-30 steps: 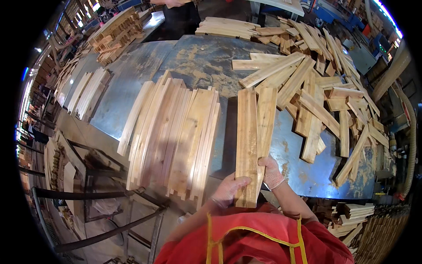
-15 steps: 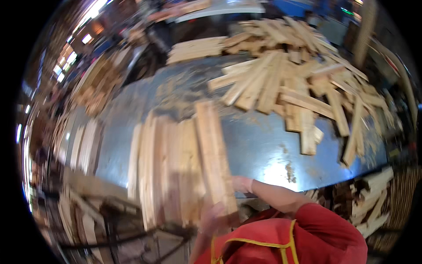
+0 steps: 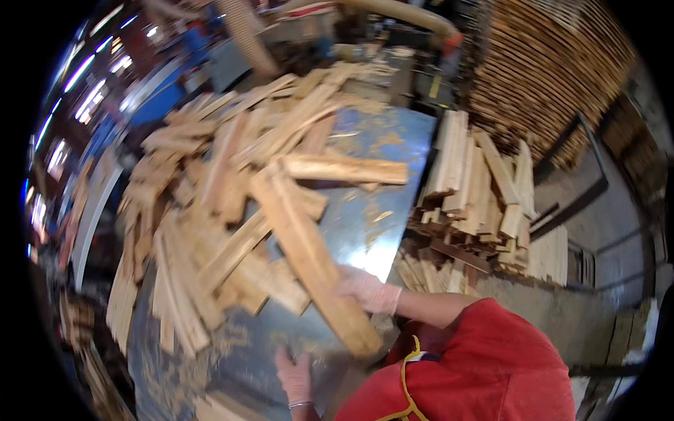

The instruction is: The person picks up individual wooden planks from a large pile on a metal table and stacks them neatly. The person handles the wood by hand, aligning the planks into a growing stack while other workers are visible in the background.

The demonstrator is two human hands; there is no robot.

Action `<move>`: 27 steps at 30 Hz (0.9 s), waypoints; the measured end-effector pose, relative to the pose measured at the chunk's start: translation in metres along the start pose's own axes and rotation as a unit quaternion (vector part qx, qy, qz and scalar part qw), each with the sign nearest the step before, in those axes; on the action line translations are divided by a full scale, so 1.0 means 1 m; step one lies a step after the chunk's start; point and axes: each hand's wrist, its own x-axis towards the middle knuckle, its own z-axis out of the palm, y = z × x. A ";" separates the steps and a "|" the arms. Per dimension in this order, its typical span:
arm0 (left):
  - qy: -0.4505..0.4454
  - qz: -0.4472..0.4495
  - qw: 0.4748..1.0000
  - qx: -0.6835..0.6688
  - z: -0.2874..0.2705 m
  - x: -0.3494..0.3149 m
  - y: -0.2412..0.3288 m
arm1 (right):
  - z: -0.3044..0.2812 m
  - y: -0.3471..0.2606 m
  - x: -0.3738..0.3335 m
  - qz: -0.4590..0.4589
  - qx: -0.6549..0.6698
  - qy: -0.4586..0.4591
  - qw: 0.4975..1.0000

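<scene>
A long wooden board (image 3: 309, 252) slants over the pile toward my body. My right hand (image 3: 358, 289), in a pale pinkish glove, is closed on the right edge of its lower half; the fingers are partly hidden and blurred. Left of the board's near end, my left hand (image 3: 293, 375) is over the metal tabletop with its fingers apart and nothing in them. A heap of loose boards (image 3: 189, 259) covers much of the table beyond both hands. One lighter board (image 3: 344, 169) lies crosswise by the far end of the board I hold.
Sawdust is scattered on the metal table (image 3: 246, 351). More boards (image 3: 225, 407) show at its near edge. To the right stand stacked boards (image 3: 477, 189) beside a dark metal frame (image 3: 572, 203), with a tall slatted stack (image 3: 547, 70) behind. A ribbed hose (image 3: 246, 35) hangs at the back.
My view has swung right, from the row of boards on the left to the loose heap. My right hand now grips a board from it; my left hand is away from the row.
</scene>
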 end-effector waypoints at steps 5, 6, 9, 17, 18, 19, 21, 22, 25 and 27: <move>0.209 -0.008 0.977 0.045 0.020 0.160 -0.023 | -0.227 -0.120 -0.069 -0.180 -0.173 0.342 0.906; 0.196 -0.031 0.980 -0.029 0.018 0.185 -0.026 | -0.256 -0.145 -0.080 -0.160 -0.244 0.408 0.865; 0.204 -0.139 0.968 0.039 0.046 0.238 0.021 | -0.346 -0.207 -0.111 -0.017 -0.210 0.601 0.771; 0.173 -0.163 0.915 -0.327 0.036 0.305 -0.031 | -0.629 -0.130 -0.072 0.149 -0.546 0.517 0.642; 0.185 -0.202 0.904 -0.329 0.050 0.299 -0.018 | -0.624 -0.137 -0.063 0.151 -0.544 0.507 0.652; 0.192 -0.236 0.894 -0.329 0.063 0.289 0.017 | -0.625 -0.142 -0.060 0.149 -0.534 0.509 0.658; 0.211 -0.314 0.886 -0.270 0.046 0.279 0.037 | -0.620 -0.132 -0.049 0.091 -0.455 0.525 0.713; 0.145 -0.271 0.882 -0.357 0.029 0.262 0.016 | -0.585 -0.145 -0.039 0.096 -0.433 0.543 0.713; 0.051 -0.158 0.866 -0.472 0.041 0.218 0.072 | -0.537 -0.191 -0.065 0.049 -0.448 0.587 0.673; 0.119 -0.118 0.899 -0.405 0.036 0.199 0.077 | -0.521 -0.202 -0.075 -0.046 -0.436 0.565 0.699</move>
